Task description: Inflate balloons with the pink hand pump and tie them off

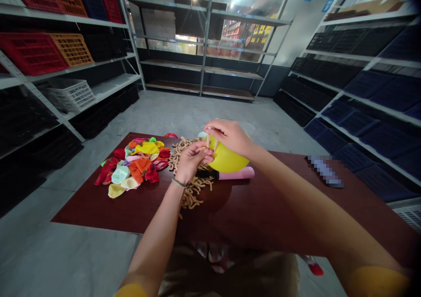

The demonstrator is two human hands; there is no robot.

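A yellow inflated balloon (228,157) rests on the dark red table top (108,211), with its neck pointing left. My right hand (228,137) lies over the top of it and grips the neck area. My left hand (192,161) pinches a thin tan band (208,141) at that neck. Under my left wrist spreads a heap of curly tan rubber bands (192,187). A pink and black hand pump (235,173) lies just below the balloon. Left of the bands sits a pile of deflated multicoloured balloons (134,167).
Metal shelves with plastic crates (31,51) line the left, and dark blue bins (365,121) fill the shelves on the right. A blurred flat object (325,171) lies on the table's right side. Concrete floor (184,113) surrounds the table.
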